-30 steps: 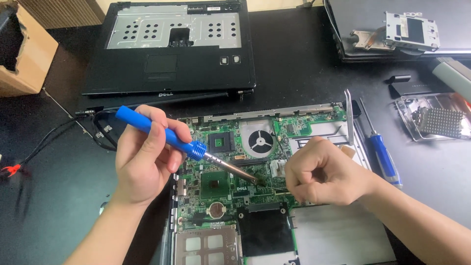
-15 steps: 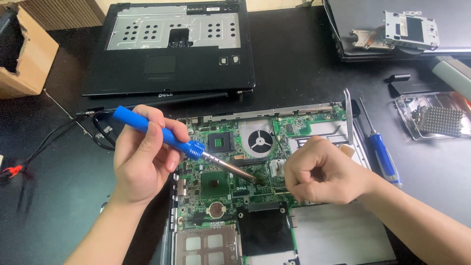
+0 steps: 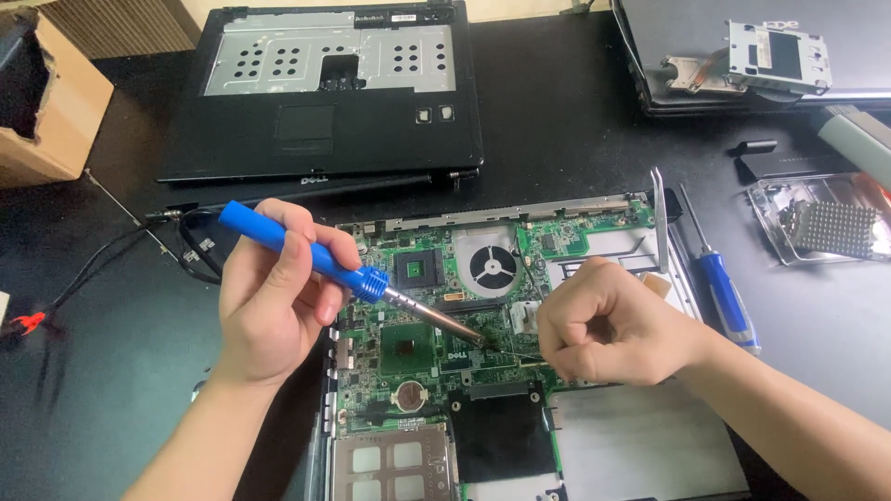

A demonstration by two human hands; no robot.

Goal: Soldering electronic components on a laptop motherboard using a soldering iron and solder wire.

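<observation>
You are showing two bare hands: one left hand [image 3: 269,311] and one right hand [image 3: 617,325]. You are working among two blue-handled tools: one soldering iron [image 3: 320,264] at centre and one screwdriver [image 3: 722,292] lying at right. One green motherboard [image 3: 445,315] is sitting at lower centre, carrying one round fan [image 3: 492,267]. One black laptop cover [image 3: 325,88] is lying at upper centre, one cardboard box [image 3: 46,111] at upper left, one clear plastic tray [image 3: 821,218] at right.

Black worktable [image 3: 575,121] under even light; pale wall strip [image 3: 538,7] behind.
</observation>
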